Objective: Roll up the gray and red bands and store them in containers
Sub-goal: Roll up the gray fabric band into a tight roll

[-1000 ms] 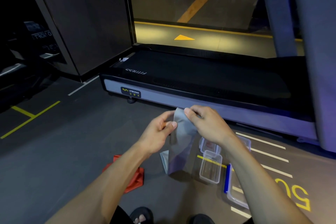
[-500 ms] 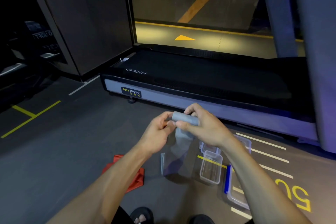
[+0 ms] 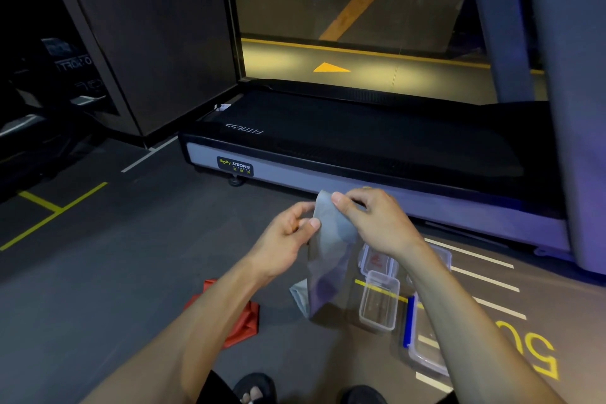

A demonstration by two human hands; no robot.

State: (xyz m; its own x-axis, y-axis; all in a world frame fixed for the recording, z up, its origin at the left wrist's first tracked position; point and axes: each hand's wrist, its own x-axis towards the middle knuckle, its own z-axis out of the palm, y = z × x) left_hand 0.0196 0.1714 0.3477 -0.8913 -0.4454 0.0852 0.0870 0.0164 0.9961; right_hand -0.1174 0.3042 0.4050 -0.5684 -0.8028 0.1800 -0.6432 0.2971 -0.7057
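While a person stands looking down at a dark gym floor point(image 3: 114, 272), both bare hands hold a gray band point(image 3: 328, 259) up in front of the body. The left hand point(image 3: 285, 239) pinches the band's left edge between thumb and curled fingers. The right hand point(image 3: 377, 223) grips the top of the band, fingers curled over its upper edge. The band hangs down flat from the hands, and its lower end reaches down near the floor.

A red band point(image 3: 242, 321) lies crumpled on the floor beneath the left forearm, partly hidden by it. To the right of the hanging gray band, a small clear container point(image 3: 378, 305) sits open on the floor across a yellow line. Just behind it is another clear container point(image 3: 377, 261) with something reddish showing through it. A larger clear container with a blue edge point(image 3: 423, 354) lies beneath the right forearm.

A treadmill point(image 3: 360, 147) stretches across the scene beyond the hands. The tips of two dark shoes show at the bottom edge.
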